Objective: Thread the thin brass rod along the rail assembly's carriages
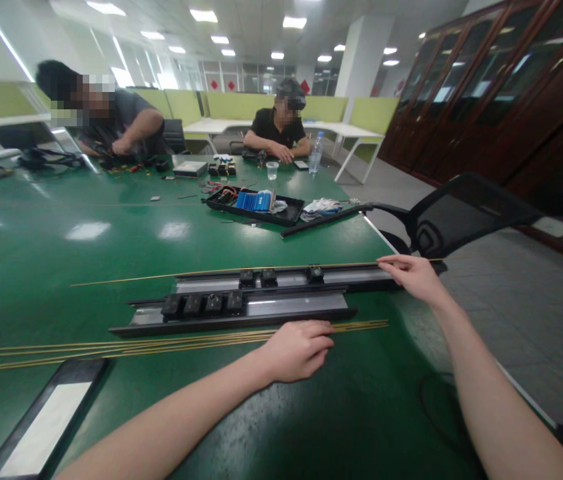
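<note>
My right hand (414, 277) pinches one thin brass-coloured rod (221, 269) near its right end. The rod stretches leftward along the back edge of the farther black rail (351, 277), which carries several black blocks (268, 277) in its grey channel. My left hand (301, 350) rests palm down with loosely bent fingers, lying over a bundle of similar rods (161, 347). Whatever lies beneath its palm is hidden. Just beyond this hand is a shorter, nearer rail (291, 305), with several black blocks (204, 303) lined up on its left half.
A dark flat object with a white panel (44, 427) lies at lower left. Farther back on the green table (86, 260) are a black tray (288, 210), gloves (321, 209), a cup (272, 171) and a bottle (316, 153). Two people sit across; a chair (471, 213) stands right.
</note>
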Available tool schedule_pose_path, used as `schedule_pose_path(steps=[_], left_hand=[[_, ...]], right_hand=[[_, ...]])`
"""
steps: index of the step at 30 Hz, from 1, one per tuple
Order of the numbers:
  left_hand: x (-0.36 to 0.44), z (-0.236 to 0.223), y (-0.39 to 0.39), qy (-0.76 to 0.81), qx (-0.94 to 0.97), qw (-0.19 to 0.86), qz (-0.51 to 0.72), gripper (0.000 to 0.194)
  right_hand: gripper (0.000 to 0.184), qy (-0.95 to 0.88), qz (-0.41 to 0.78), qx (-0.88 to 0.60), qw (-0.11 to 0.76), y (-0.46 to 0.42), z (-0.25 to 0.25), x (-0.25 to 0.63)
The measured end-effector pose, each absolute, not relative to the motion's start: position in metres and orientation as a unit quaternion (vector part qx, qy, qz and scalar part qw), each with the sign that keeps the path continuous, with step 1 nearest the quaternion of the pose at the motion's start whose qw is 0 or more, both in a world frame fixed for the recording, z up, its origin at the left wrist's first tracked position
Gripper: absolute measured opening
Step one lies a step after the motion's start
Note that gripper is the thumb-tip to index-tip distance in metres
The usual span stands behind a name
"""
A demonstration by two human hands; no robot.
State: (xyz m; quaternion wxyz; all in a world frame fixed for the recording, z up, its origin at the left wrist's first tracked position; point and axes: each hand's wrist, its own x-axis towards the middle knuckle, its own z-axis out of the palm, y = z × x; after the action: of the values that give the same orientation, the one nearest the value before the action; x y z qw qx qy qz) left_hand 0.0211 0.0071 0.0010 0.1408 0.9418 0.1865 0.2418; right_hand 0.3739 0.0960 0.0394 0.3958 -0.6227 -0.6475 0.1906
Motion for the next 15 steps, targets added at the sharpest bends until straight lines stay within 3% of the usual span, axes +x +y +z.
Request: schedule_pose_path(steps=[15], left_hand=[[0.02, -0.001, 0.007, 0.187, 0.942, 0.139, 0.242, 0.026]], right_hand=[[0.059, -0.623, 0.166, -0.64, 0.418, 0.094, 0.035, 0.4]])
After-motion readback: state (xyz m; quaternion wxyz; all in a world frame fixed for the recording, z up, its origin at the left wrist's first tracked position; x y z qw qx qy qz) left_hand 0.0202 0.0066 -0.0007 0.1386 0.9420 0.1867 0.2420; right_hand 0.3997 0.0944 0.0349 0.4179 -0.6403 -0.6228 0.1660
